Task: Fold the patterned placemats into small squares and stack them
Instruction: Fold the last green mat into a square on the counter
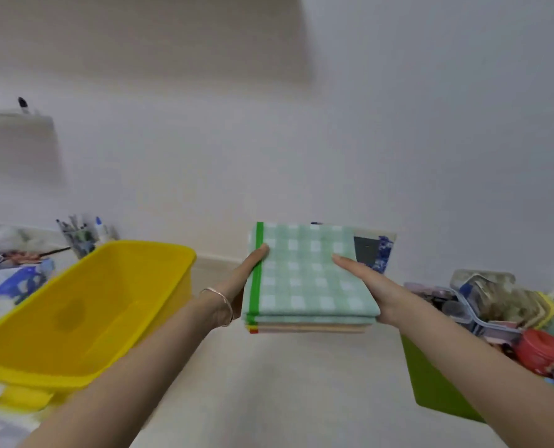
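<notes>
Two hands hold one stack [304, 321] of folded placemats up in the air, between them. Left hand [241, 281] grips the stack's left edge, with the thumb lying flat on top along the bright green border stripe. Fingers go under the cloth and are hidden. Right hand [364, 284] grips the right edge the same way, thumb on top pointing away from the person, fingers out of sight below.

Top piece is a green checked placemat [304, 273], pale green and white squares, folded to a rough square. Under it are peach or orange layers, with small yellow and red edge bits at the corner nearest the left wrist. Exact layer count cannot be told.

A dark grey and blue patterned cloth [374, 253] sticks out past the right thumb, at the far right corner of the stack. Whether it is part of the stack is unclear.

A thin bracelet [219, 302] sits on the left wrist.

Left of the left forearm is a yellow plastic tub [159, 263], close beside it. Beyond the tub, a pen cup [78, 239] and a small glue bottle [99, 227], blurred.

Under the right forearm is a lime green bin [437, 389]. Right of that arm is a pile of clear containers [482, 295] and a red round lid [540, 350].

The frame is motion-blurred.
</notes>
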A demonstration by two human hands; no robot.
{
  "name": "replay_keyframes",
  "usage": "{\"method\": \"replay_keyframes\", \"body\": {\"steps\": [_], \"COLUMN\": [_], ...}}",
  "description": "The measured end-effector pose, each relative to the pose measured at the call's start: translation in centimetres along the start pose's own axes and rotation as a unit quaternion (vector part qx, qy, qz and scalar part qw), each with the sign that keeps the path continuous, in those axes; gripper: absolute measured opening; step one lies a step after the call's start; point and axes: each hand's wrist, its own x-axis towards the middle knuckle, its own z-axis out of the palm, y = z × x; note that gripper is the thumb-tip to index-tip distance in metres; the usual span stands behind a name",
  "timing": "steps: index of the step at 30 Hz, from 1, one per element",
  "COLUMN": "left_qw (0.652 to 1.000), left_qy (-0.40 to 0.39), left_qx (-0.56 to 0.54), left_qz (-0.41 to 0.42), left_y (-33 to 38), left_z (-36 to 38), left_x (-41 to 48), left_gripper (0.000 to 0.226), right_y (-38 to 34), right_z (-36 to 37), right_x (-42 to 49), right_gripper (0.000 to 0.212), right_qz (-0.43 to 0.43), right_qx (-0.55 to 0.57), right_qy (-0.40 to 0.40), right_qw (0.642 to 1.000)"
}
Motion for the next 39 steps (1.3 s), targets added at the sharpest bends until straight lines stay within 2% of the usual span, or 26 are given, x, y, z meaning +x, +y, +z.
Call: {"method": "replay_keyframes", "body": {"steps": [5, 10, 16, 19, 21, 23, 29, 32, 36, 39], "left_qw": [0.999, 0.995, 0.988, 0.986, 0.983, 0.977, 0.945, 0.927, 0.899, 0.886], "left_qy": [0.013, 0.041, 0.094, 0.131, 0.161, 0.193, 0.283, 0.322, 0.373, 0.379], "left_qx": [-0.025, -0.083, -0.114, -0.099, -0.087, -0.090, -0.141, -0.156, -0.168, -0.162], "left_qz": [0.017, 0.034, 0.038, 0.014, -0.012, -0.032, -0.083, -0.112, -0.156, -0.212], "left_y": [3.7, 5.6, 5.6, 4.8, 4.1, 3.2, 0.2, -1.3, -3.9, -6.1], "left_z": [-8.3, -16.2, -24.3, -28.0, -30.1, -31.7, -33.9, -34.8, -35.4, -35.3], "left_x": [-3.6, -5.8, -6.7, -6.4, -6.1, -5.5, -2.6, -0.8, 1.7, 3.3], "left_gripper": [0.053, 0.055, 0.049, 0.057, 0.069, 0.071, 0.042, 0.043, 0.044, 0.038], "right_y": [-2.0, -2.7, -1.9, -1.8, -1.8, -1.6, 0.2, 1.7, 4.5, 7.0], "right_z": [8.7, 16.7, 23.6, 25.9, 27.1, 28.3, 31.2, 31.6, 31.7, 31.7], "right_x": [4.6, 8.9, 15.1, 18.6, 21.3, 23.8, 31.2, 35.3, 40.3, 43.2], "right_gripper": [0.051, 0.038, 0.045, 0.049, 0.056, 0.061, 0.046, 0.055, 0.053, 0.058], "right_qz": [0.009, 0.018, 0.068, 0.098, 0.121, 0.142, 0.200, 0.224, 0.247, 0.250], "right_qx": [-0.018, -0.032, -0.069, -0.117, -0.156, -0.202, -0.273, -0.309, -0.384, -0.458], "right_qy": [-0.050, -0.097, -0.167, -0.211, -0.236, -0.251, -0.308, -0.343, -0.389, -0.410], "right_qw": [0.999, 0.995, 0.981, 0.966, 0.951, 0.936, 0.889, 0.859, 0.800, 0.748]}}
